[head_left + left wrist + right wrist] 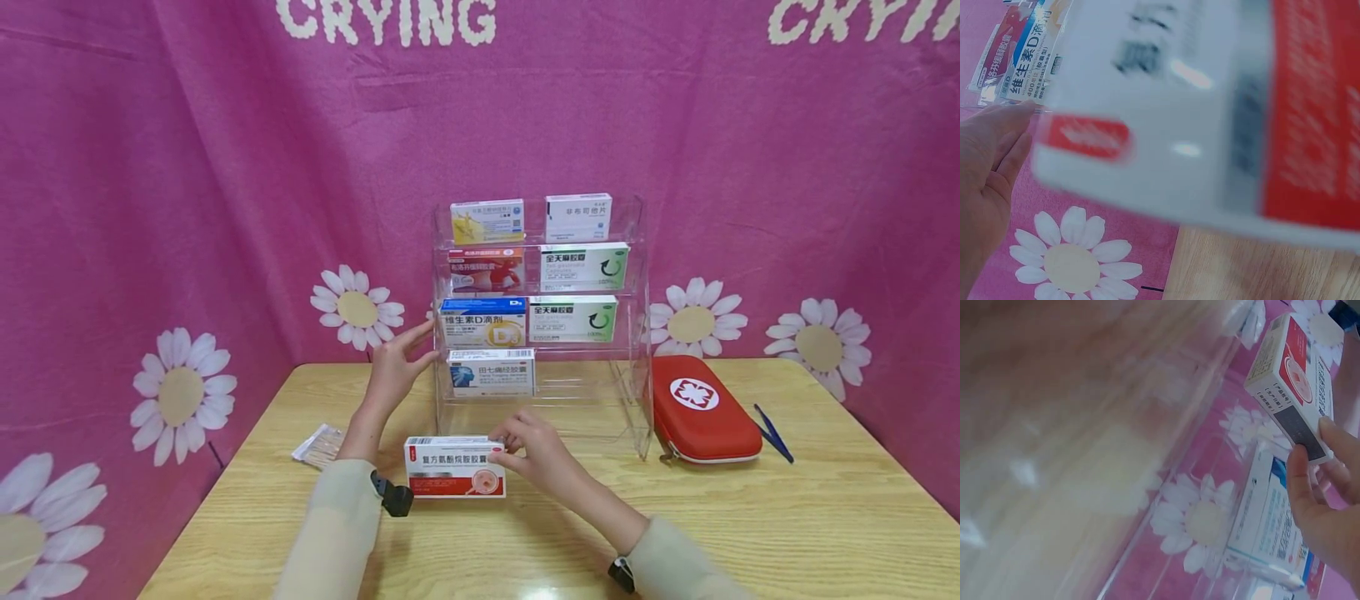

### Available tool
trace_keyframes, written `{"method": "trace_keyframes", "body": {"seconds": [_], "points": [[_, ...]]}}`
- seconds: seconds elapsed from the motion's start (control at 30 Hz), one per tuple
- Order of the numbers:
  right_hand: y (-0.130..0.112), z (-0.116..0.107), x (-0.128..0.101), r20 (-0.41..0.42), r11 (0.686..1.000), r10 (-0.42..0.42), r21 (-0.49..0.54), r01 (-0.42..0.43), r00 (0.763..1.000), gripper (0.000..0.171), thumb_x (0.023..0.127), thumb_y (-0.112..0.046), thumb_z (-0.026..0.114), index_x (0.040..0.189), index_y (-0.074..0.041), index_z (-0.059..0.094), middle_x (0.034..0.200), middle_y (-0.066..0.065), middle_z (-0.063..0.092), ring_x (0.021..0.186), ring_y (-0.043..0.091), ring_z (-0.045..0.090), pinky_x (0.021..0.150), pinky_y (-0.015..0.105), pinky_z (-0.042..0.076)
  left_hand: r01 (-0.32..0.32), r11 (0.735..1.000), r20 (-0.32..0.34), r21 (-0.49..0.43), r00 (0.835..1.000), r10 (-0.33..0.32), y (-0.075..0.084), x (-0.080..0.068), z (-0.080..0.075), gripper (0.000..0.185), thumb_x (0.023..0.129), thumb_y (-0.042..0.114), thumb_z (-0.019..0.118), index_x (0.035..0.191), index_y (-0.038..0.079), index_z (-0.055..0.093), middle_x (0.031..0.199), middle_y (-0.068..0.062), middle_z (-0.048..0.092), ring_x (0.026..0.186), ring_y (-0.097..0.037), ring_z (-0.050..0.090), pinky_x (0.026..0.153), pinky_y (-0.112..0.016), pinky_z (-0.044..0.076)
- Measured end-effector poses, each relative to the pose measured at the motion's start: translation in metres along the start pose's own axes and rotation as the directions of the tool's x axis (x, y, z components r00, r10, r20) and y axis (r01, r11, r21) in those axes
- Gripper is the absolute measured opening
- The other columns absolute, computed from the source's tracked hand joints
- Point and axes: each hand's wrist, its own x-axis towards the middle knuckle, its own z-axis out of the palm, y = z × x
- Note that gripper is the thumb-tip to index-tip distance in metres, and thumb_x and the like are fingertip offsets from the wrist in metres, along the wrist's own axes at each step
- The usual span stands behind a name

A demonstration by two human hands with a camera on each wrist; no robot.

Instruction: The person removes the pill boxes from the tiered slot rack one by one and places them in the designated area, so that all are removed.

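My right hand (542,457) pinches the right end of a white and red medicine box (450,468) in front of the clear display rack (592,421). In the right wrist view, thumb and fingers grip that box (1297,381) by its end. My left hand (393,371) is at the rack's left side, its fingers extended and the fingertips at the clear side panel. The left wrist view shows the box (1166,125) blurred and close, with the left hand (991,162) beyond it. Medicine boxes fill several tiers, including a vitamin D box (482,323) and a white-blue box (491,373) below it.
A red zipped first-aid case (708,417) lies right of the rack, with blue tweezers (774,433) beside it. On the left, a packet of cotton swabs (321,446) lies near my left forearm. Behind the wooden table (825,500) hangs a pink flowered curtain (225,167).
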Motion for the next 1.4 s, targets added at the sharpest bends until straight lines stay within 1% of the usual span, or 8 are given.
{"method": "trace_keyframes", "body": {"seconds": [0.27,0.43,0.63,0.77,0.87,1.0,1.17,1.4], "points": [[-0.003,0.015,0.003,0.067,1.000,0.008,0.017,-0.009,0.998,0.016,0.080,-0.008,0.077,0.090,-0.002,0.066,0.083,0.009,0.062,0.070,0.017,0.064,0.063,0.018,0.058,0.025,1.000,0.004,-0.018,1.000,-0.025,0.000,0.001,0.001,0.049,0.086,0.007,0.073,0.133,0.008,0.061,0.129,-0.015,0.066,0.119,-0.030,0.065,0.096,-0.040,0.058],[-0.005,0.021,0.005,0.105,0.999,0.025,0.039,-0.029,0.994,0.015,0.080,-0.006,0.077,0.087,-0.002,0.065,0.082,0.009,0.061,0.069,0.013,0.063,0.061,0.016,0.056,0.019,1.000,0.001,-0.010,1.000,-0.019,0.000,0.001,0.001,0.048,0.086,0.007,0.073,0.133,0.007,0.060,0.129,-0.016,0.066,0.118,-0.031,0.065,0.095,-0.040,0.058],[-0.002,0.028,0.008,0.125,0.995,0.076,0.049,-0.083,0.989,0.012,0.079,-0.006,0.078,0.083,-0.002,0.067,0.075,0.009,0.062,0.069,0.014,0.057,0.059,0.012,0.045,0.012,1.000,-0.008,-0.007,1.000,-0.012,0.000,0.001,0.001,0.048,0.085,0.007,0.073,0.132,0.006,0.061,0.128,-0.017,0.065,0.116,-0.032,0.066,0.094,-0.040,0.058],[0.000,0.031,0.012,0.157,0.994,0.079,0.057,-0.089,0.984,0.010,0.079,-0.007,0.077,0.080,-0.002,0.068,0.069,0.005,0.062,0.064,0.005,0.047,0.056,0.011,0.038,0.006,1.000,-0.013,-0.013,1.000,-0.007,-0.001,0.000,0.002,0.047,0.085,0.006,0.074,0.131,0.006,0.062,0.126,-0.018,0.066,0.115,-0.032,0.066,0.093,-0.041,0.058],[0.002,0.034,0.014,0.193,0.992,0.091,0.067,-0.106,0.977,0.009,0.081,-0.007,0.076,0.079,-0.002,0.068,0.067,0.004,0.062,0.063,-0.001,0.042,0.055,0.010,0.037,0.003,1.000,-0.019,-0.017,1.000,-0.004,-0.001,0.000,0.002,0.047,0.085,0.005,0.074,0.130,0.005,0.063,0.125,-0.019,0.067,0.114,-0.033,0.067,0.093,-0.042,0.059],[0.004,0.038,0.016,0.239,0.989,0.114,0.064,-0.133,0.964,0.008,0.083,-0.007,0.075,0.080,-0.002,0.068,0.069,0.004,0.063,0.063,-0.003,0.044,0.056,0.011,0.040,0.010,1.000,-0.015,-0.020,1.000,-0.010,0.000,0.000,0.001,0.047,0.085,0.005,0.073,0.130,0.005,0.062,0.126,-0.018,0.066,0.115,-0.033,0.066,0.093,-0.043,0.058],[0.006,0.041,0.017,0.282,0.987,0.128,0.054,-0.149,0.951,0.009,0.084,-0.008,0.074,0.081,-0.001,0.068,0.067,0.004,0.063,0.062,-0.003,0.043,0.056,0.011,0.040,0.017,1.000,-0.013,-0.015,1.000,-0.018,0.001,0.000,0.001,0.047,0.085,0.006,0.073,0.131,0.007,0.062,0.126,-0.017,0.067,0.115,-0.032,0.067,0.093,-0.040,0.059],[0.007,0.045,0.018,0.311,0.985,0.144,0.041,-0.165,0.939,0.011,0.084,-0.007,0.073,0.077,0.000,0.068,0.064,0.003,0.062,0.061,0.000,0.041,0.053,0.012,0.036,-0.010,1.000,-0.019,-0.005,1.000,0.010,0.000,-0.001,0.000,0.047,0.084,0.006,0.074,0.130,0.005,0.062,0.126,-0.018,0.066,0.114,-0.032,0.067,0.092,-0.040,0.059]]}}
